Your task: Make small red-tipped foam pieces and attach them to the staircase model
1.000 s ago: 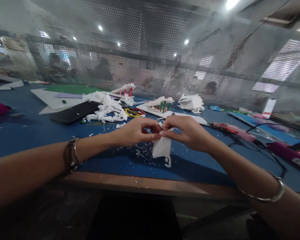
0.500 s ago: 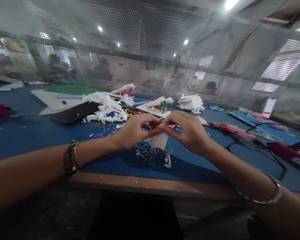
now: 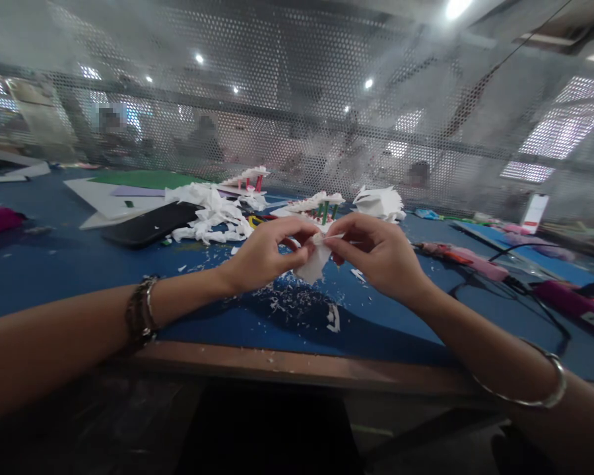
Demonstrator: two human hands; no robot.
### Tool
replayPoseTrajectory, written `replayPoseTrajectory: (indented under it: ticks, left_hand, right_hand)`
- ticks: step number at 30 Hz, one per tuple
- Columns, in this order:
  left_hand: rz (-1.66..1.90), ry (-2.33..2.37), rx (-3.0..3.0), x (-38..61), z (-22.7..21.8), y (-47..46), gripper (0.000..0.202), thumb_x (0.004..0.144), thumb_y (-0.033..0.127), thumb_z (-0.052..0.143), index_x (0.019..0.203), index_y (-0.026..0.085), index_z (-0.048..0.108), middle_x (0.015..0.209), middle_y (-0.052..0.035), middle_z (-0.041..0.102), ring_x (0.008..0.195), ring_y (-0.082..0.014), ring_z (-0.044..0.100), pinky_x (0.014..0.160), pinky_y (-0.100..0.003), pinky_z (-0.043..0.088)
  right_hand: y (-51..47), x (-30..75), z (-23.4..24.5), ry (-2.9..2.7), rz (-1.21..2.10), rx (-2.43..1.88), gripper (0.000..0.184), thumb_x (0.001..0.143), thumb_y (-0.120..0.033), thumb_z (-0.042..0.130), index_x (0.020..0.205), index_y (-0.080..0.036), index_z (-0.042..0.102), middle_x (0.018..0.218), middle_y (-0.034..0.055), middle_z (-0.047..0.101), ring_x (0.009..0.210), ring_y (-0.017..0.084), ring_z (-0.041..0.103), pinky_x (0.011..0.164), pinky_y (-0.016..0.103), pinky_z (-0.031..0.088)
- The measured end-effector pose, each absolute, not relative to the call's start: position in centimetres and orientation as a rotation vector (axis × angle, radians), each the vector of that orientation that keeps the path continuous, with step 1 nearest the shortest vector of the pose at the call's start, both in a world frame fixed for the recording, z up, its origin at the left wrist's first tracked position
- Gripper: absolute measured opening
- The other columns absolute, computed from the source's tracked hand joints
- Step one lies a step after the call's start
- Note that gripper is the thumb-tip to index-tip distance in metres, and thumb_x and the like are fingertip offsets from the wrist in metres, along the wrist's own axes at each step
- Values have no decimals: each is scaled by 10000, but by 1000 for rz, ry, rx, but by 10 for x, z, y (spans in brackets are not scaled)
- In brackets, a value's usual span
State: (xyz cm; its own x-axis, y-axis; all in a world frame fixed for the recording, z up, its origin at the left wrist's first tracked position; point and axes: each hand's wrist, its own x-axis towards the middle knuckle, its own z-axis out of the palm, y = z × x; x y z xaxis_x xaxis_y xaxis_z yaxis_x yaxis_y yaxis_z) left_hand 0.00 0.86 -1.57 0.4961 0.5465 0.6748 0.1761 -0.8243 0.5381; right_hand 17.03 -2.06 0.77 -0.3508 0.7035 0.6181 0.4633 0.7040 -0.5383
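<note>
A small piece of white tissue paper hangs between my two hands above the blue tabletop. My left hand pinches it from the left with thumb and fingers. From the right, the thumb and fingertips of my right hand pinch its upper edge, and a thin white strip sticks out between them. Tiny white paper scraps are scattered on the table below. A curled white strip lies near the front. Just behind my hands stands a small white model with green posts.
Crumpled white paper lies beside a black phone at left. Behind stands another small model with red posts. At right are a pink glue gun, a purple power strip with cables, and an upright phone. A mesh screen closes the back.
The white paper has been lifted and turned to the left, looking more bunched. My right hand has drawn slightly right and away from my left, with a thin strip now showing at its fingertips.
</note>
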Motion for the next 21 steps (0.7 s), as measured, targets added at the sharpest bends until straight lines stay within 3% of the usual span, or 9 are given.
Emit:
replayPoseTrajectory:
  ticks: [3,8,14,21]
  left_hand:
    - [1294,604,2304,0,-16,9,222,703,152,481,898,122,583,880,-51,597,736,-95,550,646,-188,473]
    - [1319,610,2319,-1,-17,9,220,696,136,481,894,132,578,880,-40,590,758,-94,547,643,-175,476]
    - [1401,618,2365,-1,-13,5,131,728,159,497,838,152,567,857,-36,571,787,-97,536,661,-178,468]
    - [1421,523,2410,-2,-13,4,107,716,116,483,785,160,553,828,-28,562,784,-100,529,663,-194,462]
  right_hand:
    - [-23,167,7,-1944,454,-921,51,730,-209,556,757,-169,539,508,-60,533,451,43,510,457,177,411]
    - [-25,165,8,-1925,502,-900,28,737,-180,538,762,-167,539,541,-49,558,495,49,545,496,177,443]
    - [-29,165,8,-1959,437,-845,89,719,-245,572,743,-160,562,655,-19,571,564,52,531,504,168,447]
    - [-27,168,8,-1996,268,-825,54,725,-208,565,700,-161,555,705,-6,599,640,73,550,565,186,450]
